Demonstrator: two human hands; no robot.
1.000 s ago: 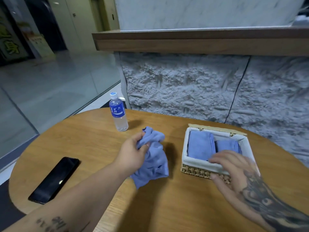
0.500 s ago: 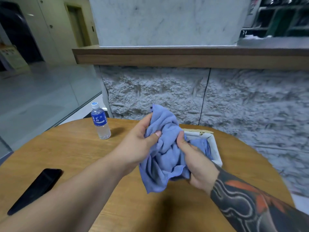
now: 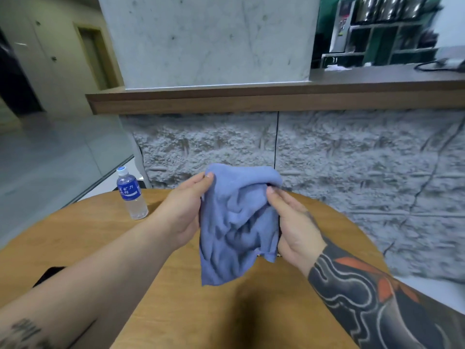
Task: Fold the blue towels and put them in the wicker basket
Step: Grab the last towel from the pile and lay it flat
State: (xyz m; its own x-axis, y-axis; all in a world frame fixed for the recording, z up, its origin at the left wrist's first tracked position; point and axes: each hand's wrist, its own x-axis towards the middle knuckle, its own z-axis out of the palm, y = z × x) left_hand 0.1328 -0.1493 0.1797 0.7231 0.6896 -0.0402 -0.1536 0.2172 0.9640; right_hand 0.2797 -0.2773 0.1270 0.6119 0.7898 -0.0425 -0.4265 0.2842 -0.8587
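A crumpled blue towel hangs in the air above the round wooden table. My left hand pinches its upper left edge between thumb and fingers. My right hand grips its right side, thumb pressed into the cloth. The towel's lower corner dangles toward the tabletop. The wicker basket is hidden behind the towel and my right hand.
A water bottle with a blue label stands at the table's far left. A dark phone peeks out behind my left forearm. A rough stone wall under a wooden ledge runs just beyond the table.
Both hands have lifted the towel higher and pulled it a little wider. The view has tilted up, and the basket has gone out of sight behind the towel.
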